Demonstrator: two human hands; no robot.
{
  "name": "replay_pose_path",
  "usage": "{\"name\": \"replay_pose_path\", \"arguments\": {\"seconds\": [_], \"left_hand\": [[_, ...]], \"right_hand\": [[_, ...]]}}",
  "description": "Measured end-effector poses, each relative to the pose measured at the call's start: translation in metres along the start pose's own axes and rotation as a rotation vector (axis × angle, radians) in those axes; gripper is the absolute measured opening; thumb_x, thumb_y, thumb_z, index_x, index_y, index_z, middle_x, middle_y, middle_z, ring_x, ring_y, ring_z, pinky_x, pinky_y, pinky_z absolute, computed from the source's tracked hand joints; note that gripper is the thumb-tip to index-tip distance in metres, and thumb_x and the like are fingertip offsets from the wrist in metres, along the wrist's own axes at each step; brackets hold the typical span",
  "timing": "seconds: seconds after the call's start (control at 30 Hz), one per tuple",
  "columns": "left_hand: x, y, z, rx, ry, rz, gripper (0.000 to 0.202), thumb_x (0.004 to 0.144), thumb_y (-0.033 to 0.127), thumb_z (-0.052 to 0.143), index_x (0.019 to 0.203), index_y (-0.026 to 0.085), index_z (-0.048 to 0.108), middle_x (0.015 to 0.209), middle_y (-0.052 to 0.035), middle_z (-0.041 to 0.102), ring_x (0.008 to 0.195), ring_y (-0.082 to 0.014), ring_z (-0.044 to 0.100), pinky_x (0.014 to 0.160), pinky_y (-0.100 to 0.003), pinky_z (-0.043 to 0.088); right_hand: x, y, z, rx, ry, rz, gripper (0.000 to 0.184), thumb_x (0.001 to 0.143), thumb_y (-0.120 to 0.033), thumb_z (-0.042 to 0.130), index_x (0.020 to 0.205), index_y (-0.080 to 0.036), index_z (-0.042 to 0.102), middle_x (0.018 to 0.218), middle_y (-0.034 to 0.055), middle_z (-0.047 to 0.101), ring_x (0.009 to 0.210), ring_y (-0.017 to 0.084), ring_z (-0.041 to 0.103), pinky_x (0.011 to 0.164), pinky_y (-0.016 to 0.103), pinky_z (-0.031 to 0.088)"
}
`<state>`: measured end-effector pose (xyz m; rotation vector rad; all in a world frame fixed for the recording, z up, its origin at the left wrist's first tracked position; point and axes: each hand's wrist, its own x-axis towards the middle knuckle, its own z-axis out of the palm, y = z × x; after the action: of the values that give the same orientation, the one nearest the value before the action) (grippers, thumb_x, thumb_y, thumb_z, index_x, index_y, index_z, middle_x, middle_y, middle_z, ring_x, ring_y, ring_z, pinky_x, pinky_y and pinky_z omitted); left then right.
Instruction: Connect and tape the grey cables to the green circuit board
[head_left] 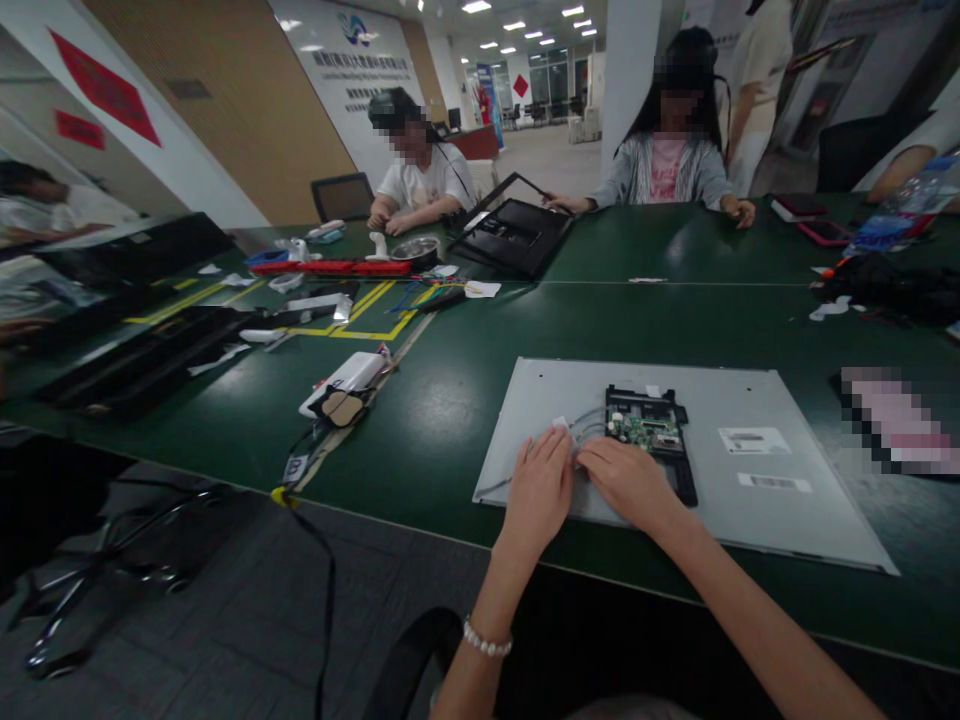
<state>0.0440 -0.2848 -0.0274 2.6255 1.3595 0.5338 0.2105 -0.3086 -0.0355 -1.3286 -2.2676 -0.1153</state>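
Note:
A flat grey metal-backed display panel [757, 410] lies on the table in front of me. On it sits a green circuit board [645, 428] in a black frame [684, 478], with thin grey cables [589, 420] running out to its left. My left hand [541, 485] rests on the panel's left part, fingers stretched forward, their tips by a small white piece at the cables. Close beside it, my right hand [626, 478] has its fingers bent together on the cables, left of the black frame. The exact grip under the fingertips is hidden.
A white battery-like pack [349, 385] with black cord lies to the left. Farther off are a red power strip [337, 267], black casings [517, 235] and yellow tape lines. A blurred-out pink item [896, 420] lies right of the panel, a bottle [896, 215] behind. Several people sit around.

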Motion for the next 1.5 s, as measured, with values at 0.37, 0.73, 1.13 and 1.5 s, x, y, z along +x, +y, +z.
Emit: {"name": "replay_pose_path", "arguments": {"seconds": [0.37, 0.73, 1.13, 1.5], "left_hand": [[0.009, 0.008, 0.008, -0.067, 0.068, -0.099, 0.030, 0.095, 0.010, 0.044, 0.115, 0.016, 0.065, 0.130, -0.0108, 0.064, 0.125, -0.0212, 0.057, 0.110, -0.047, 0.039], [0.008, 0.020, 0.009, -0.054, 0.085, -0.250, 0.031, 0.092, 0.014, 0.052, 0.121, 0.021, 0.058, 0.132, -0.0116, 0.062, 0.129, -0.0248, 0.053, 0.112, -0.061, 0.026], [0.006, 0.018, 0.011, -0.050, 0.125, -0.213, 0.030, 0.089, 0.016, 0.054, 0.119, 0.023, 0.055, 0.132, -0.0096, 0.062, 0.130, -0.0258, 0.051, 0.112, -0.060, 0.026], [0.007, 0.019, 0.012, -0.051, 0.134, -0.193, 0.036, 0.091, 0.022, 0.054, 0.126, 0.020, 0.054, 0.139, -0.0136, 0.055, 0.135, -0.0284, 0.045, 0.112, -0.059, 0.028]], "right_hand": [[-0.015, -0.018, -0.004, 0.066, -0.041, 0.016, 0.034, 0.087, -0.010, 0.053, 0.118, -0.007, 0.065, 0.121, 0.0181, 0.068, 0.115, 0.026, 0.063, 0.103, 0.041, 0.049], [-0.046, -0.037, -0.011, 0.124, -0.094, 0.111, 0.053, 0.091, -0.030, 0.056, 0.140, -0.009, 0.048, 0.146, 0.0170, 0.049, 0.137, 0.030, 0.043, 0.112, 0.051, 0.039], [-0.112, 0.010, -0.062, 0.203, 0.036, 0.353, 0.042, 0.097, -0.037, 0.047, 0.135, -0.022, 0.055, 0.143, 0.0083, 0.055, 0.137, 0.028, 0.044, 0.109, 0.052, 0.043], [-0.210, 0.109, -0.095, -0.044, 0.167, 0.996, 0.059, 0.089, -0.057, 0.038, 0.128, -0.018, 0.060, 0.134, 0.0147, 0.061, 0.119, 0.039, 0.059, 0.099, 0.057, 0.047]]}}
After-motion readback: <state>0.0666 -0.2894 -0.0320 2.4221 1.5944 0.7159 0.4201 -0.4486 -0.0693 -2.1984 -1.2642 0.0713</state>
